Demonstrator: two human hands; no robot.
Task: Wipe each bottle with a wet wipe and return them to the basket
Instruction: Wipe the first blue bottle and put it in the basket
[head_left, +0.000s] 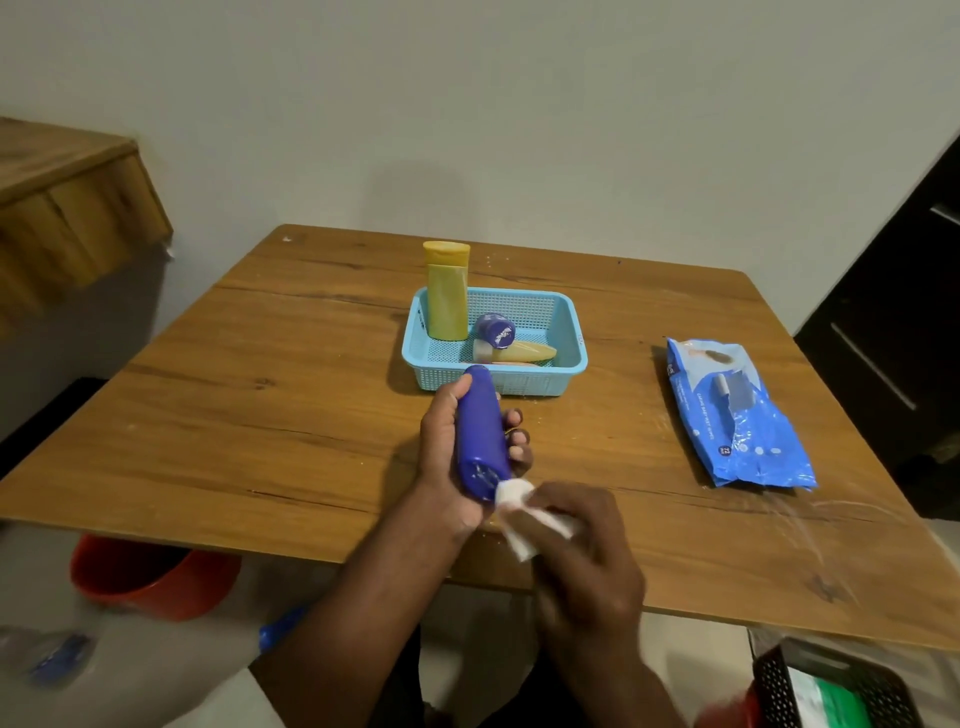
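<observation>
We can read little writing here: the blue wipes pack (737, 415) at three o'clock on the wooden table (291, 374) carries white lettering too small to make out, and the small purple bottle (496, 330) in the light blue basket (569, 358) has a white logo we cannot decipher. The blue bottle (480, 434) in hand shows no label from this side.

In the basket, at twelve o'clock from the hands, a tall yellow bottle (447, 296) stands upright in the far left corner; a pale yellow bottle (519, 352) lies on its side, and beneath it a pinkish item is mostly hidden by the basket wall.

Our left hand (447, 457) grips the blue bottle, fingers curled round its body, fingertips showing on the right side, its far end tilted toward the basket. Our right hand (582, 535) pinches a white wet wipe (519, 512) against the bottle's near end; its fingers seem bunched together, though motion blur hides the detail.

At seven o'clock, below the table, an orange bucket (150, 582) is partly cut off by the tabletop. A black crate (831, 686) sits at five o'clock.
</observation>
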